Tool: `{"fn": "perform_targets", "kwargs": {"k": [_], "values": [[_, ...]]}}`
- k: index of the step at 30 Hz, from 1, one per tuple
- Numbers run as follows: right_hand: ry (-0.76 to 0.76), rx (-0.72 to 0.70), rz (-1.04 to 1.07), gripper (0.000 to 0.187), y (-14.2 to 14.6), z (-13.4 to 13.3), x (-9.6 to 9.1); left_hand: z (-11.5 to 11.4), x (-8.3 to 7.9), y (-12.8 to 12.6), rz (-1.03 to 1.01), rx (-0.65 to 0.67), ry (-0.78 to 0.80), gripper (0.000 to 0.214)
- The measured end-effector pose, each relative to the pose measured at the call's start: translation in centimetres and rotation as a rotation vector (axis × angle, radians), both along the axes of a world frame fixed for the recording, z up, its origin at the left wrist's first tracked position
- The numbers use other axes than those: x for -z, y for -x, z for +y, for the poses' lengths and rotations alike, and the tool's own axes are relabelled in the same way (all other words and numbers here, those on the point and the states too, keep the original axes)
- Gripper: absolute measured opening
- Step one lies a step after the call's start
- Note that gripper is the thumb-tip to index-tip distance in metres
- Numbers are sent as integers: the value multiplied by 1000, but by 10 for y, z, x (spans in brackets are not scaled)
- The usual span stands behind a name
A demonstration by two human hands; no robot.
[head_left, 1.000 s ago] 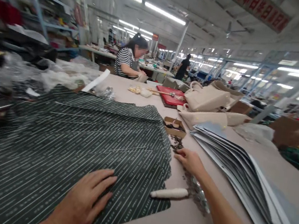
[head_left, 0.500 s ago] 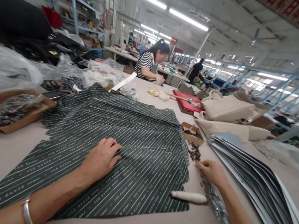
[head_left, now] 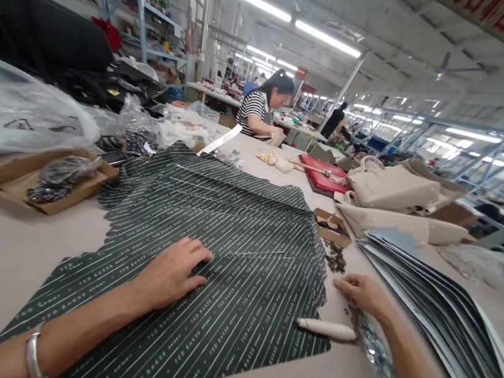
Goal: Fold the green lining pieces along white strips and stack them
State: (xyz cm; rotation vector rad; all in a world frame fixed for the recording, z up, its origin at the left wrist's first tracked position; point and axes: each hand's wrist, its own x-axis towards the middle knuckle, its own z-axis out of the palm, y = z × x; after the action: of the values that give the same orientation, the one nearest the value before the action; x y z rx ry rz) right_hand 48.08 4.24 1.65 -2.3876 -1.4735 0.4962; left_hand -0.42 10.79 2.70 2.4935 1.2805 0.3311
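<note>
A dark striped lining fabric [head_left: 235, 300] with printed lettering lies spread across the table. My left hand [head_left: 176, 272] rests on the middle of it, fingers lying on the cloth and thumb apart. Off the fabric's right edge is my right hand [head_left: 362, 292], thumb and fingers pinched together low over the table; whatever is between the fingertips is too small to name. Just beyond those fingertips lies a scatter of small brown metal pieces [head_left: 335, 258]. A pale-handled pointed tool [head_left: 328, 329] lies partly on the fabric, left of a clear bag of shiny parts [head_left: 375, 346].
A small cardboard box [head_left: 332, 228] of dark parts sits beyond the brown pieces. Stacked dark sheets [head_left: 433, 304] and beige bag pieces [head_left: 398, 192] occupy the right. At left stands a cardboard tray [head_left: 10, 186] holding bagged hardware. A person in a striped top [head_left: 253, 110] sits across the table.
The whole view has shifted slightly, with things appearing farther right. My left hand still rests on the fabric, and my right hand stays pinched beside the brown pieces.
</note>
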Motion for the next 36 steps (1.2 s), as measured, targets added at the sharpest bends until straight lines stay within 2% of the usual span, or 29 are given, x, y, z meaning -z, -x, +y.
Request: {"fn": "perform_targets", "kwargs": {"k": [4, 7, 13, 17, 21, 25, 27, 30, 33, 36], "values": [[45, -20, -14, 43, 1, -7, 2, -6, 0, 25, 29, -67, 30, 37], [46, 6, -58, 44, 3, -4, 3, -7, -1, 33, 46, -79, 23, 35], [-8, 44, -135, 38, 7, 4, 3, -15, -7, 27, 83, -70, -86, 36], [-34, 29, -109, 28, 13, 0, 1, -30, -10, 22, 132, -46, -215, 25], [-91, 49, -52, 21, 18, -9, -3, -42, 0, 19, 159, -3, -344, 27], [-140, 150, 93, 28, 27, -20, -6, -43, 17, 23, 112, 58, -455, 35], [-187, 165, 184, 32, 36, -23, -8, -42, 23, 26, 83, 78, -546, 40], [-270, 110, 280, 40, 55, -22, -11, -40, 28, 28, 70, 94, -637, 47], [-320, 11, 305, 41, 81, -21, -13, -39, 30, 29, 78, 93, -616, 55], [-381, -78, 239, 34, 112, -30, -10, -37, 31, 30, 67, 90, -579, 60]]}}
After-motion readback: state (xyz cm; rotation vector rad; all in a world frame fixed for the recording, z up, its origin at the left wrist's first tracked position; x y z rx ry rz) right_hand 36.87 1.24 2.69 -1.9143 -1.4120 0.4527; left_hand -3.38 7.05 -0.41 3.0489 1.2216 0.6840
